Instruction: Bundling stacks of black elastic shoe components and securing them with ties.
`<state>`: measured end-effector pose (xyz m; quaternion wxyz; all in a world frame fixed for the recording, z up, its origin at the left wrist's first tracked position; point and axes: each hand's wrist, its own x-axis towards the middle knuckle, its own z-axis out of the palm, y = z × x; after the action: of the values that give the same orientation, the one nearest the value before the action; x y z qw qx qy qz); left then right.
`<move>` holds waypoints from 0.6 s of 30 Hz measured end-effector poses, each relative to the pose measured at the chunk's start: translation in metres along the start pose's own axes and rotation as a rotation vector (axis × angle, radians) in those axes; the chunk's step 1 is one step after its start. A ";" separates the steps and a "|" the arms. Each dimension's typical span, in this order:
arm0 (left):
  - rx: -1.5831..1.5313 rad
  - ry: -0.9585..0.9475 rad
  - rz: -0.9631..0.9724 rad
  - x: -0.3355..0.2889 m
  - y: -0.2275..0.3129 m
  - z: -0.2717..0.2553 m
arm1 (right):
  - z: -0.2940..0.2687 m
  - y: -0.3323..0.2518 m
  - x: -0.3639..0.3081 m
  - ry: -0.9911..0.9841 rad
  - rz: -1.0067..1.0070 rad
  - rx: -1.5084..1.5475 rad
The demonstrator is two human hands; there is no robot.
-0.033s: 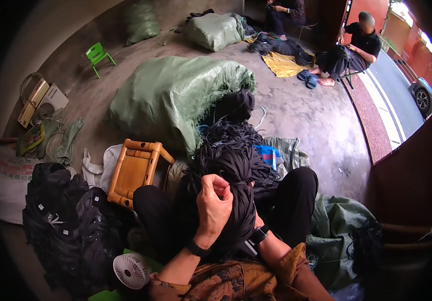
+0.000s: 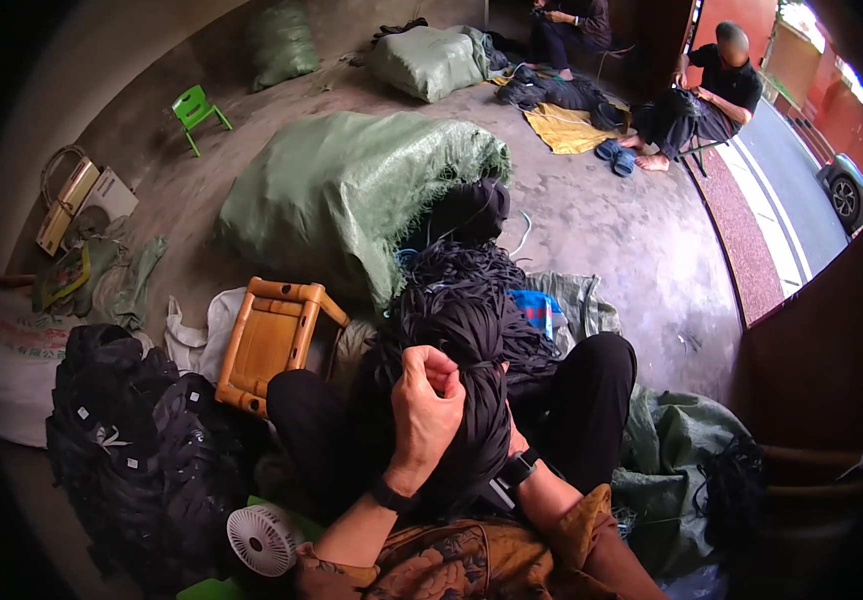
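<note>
A thick bundle of black straps (image 2: 481, 420) lies across my lap between my knees, drawn in near its top by a thin dark band. My left hand (image 2: 428, 405) is at the bundle's left side, fingers curled into a pinch beside that band. Whatever the pinch holds is too small and dark to make out. On the bundle's right side is my right hand (image 2: 517, 437), its fingers hidden behind the straps. More loose black straps (image 2: 451, 290) spill toward me from the mouth of a large green woven sack (image 2: 321, 190).
A bamboo stool (image 2: 271, 345) stands at my left, beyond a heap of black strap bundles (image 2: 141, 440) and a small white fan (image 2: 261, 540). Green sacking (image 2: 681, 440) lies at my right. Farther off are a green chair (image 2: 195, 110) and two seated people, one a person in black (image 2: 716, 95).
</note>
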<state>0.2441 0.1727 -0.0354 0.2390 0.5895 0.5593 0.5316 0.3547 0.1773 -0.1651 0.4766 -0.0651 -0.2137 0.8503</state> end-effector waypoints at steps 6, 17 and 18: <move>0.041 -0.158 0.006 0.010 0.003 -0.024 | 0.026 -0.011 0.003 -0.043 0.223 0.620; 0.097 -0.238 0.102 0.008 0.018 -0.052 | 0.040 -0.015 0.003 0.118 0.175 0.150; 0.131 -0.265 0.087 0.008 0.020 -0.054 | 0.044 -0.015 0.003 0.124 0.128 0.088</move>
<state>0.2022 0.1583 0.0023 0.2486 0.6927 0.5300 0.4214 0.3508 0.1734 -0.1183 0.4358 -0.1100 -0.1417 0.8820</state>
